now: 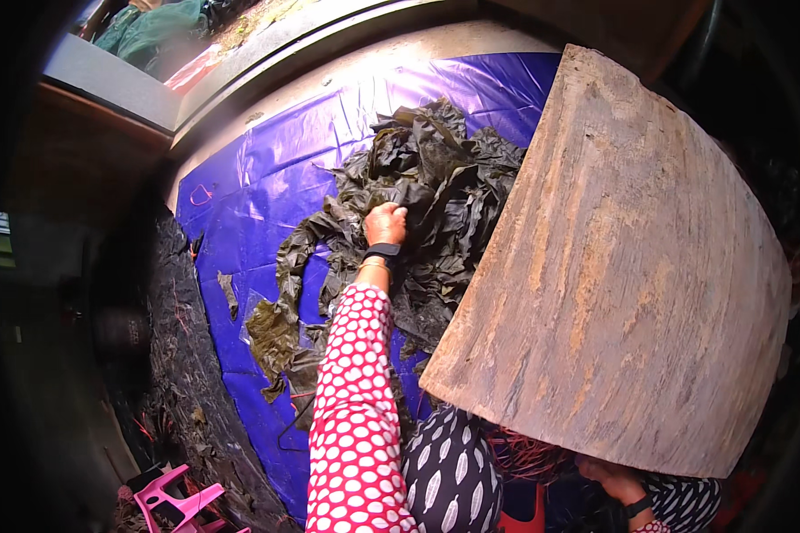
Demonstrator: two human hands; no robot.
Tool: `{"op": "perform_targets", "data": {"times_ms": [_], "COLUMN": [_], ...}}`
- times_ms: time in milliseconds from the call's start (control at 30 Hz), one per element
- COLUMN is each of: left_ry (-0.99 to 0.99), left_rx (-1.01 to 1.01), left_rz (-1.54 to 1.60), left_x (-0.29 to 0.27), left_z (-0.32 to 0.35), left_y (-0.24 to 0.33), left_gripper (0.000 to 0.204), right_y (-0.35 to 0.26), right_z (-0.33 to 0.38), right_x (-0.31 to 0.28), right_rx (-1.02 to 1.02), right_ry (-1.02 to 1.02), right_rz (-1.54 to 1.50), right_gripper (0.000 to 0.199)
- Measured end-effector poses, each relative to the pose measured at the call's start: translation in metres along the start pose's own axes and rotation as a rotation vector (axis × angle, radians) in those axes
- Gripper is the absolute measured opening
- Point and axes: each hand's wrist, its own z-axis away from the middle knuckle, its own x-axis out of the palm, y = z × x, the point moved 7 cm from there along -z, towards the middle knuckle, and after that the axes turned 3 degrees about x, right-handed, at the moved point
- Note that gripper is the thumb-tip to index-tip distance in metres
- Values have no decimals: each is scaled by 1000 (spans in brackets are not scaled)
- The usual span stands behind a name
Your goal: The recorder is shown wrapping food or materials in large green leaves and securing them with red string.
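Blue tarp (240,213), left hand (387,223) clenched on dark sheets (440,178), right hand (617,482) under board (631,266), grip unclear

Bright daylight falls through an opening with a pale grey, straight-edged frame (116,84) onto a bare tan floor (471,37) and a shiny blue-purple plastic sheet (249,231). Leftward lies deep shadow; a pink plastic stool (185,507) stands lower left.

Bare hands: two, left hand (385,226) and right hand (615,482). Black wristbands (383,250): two. Red-and-white dotted sleeves (356,400): two. Dark olive crumpled-sheet heap (440,173): one; sheets too tangled to count. Blue plastic tarp (240,178): one. Big weathered brown wooden board (622,266), right: one. Pink plastic stool (185,507), near left: one.
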Motion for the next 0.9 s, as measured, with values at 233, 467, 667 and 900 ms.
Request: {"op": "perform_targets", "data": {"times_ms": [233,467,667,900], "left_ry": [168,284,227,169], "left_rx": [309,585,658,717], "left_rz": [37,-31,468,662], "left_x": [-163,-293,-369,-416], "left_z": [-9,54,69,97], "left_y": [126,308,375,421], "left_gripper": [28,31,32,36], "right_y": [-68,-135,-146,-144], "right_z": [2,27,37,34], "right_x": [-21,-42,-45,-43], "right_rx": [146,-84,-111,-78], "right_ry": [75,258,291,269], "right_rz": [-104,118,159,182], "right_gripper": [20,20,20,22]}}
